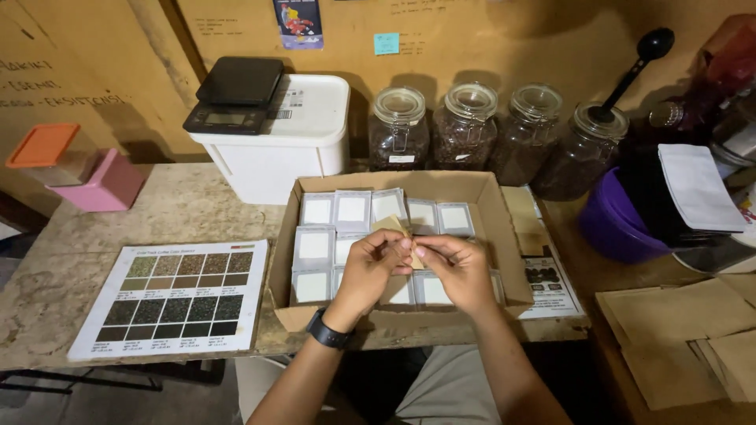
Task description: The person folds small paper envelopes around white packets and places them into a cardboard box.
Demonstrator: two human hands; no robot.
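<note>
Both hands [417, 267] largely hide a small tan packet [391, 226] above the box [504, 228].

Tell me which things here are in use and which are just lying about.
In use: left hand, right hand, brown packet, box of packets.
Lying about: scale, white tub, jars, colour chart, pink box, purple bowl.

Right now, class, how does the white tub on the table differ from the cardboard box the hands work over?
The white tub is closed with a lid and carries a black scale; the cardboard box lies open, showing rows of small white-fronted packets. The tub is smooth white plastic; the box is brown with folded flaps. Both rest on the table.
</note>
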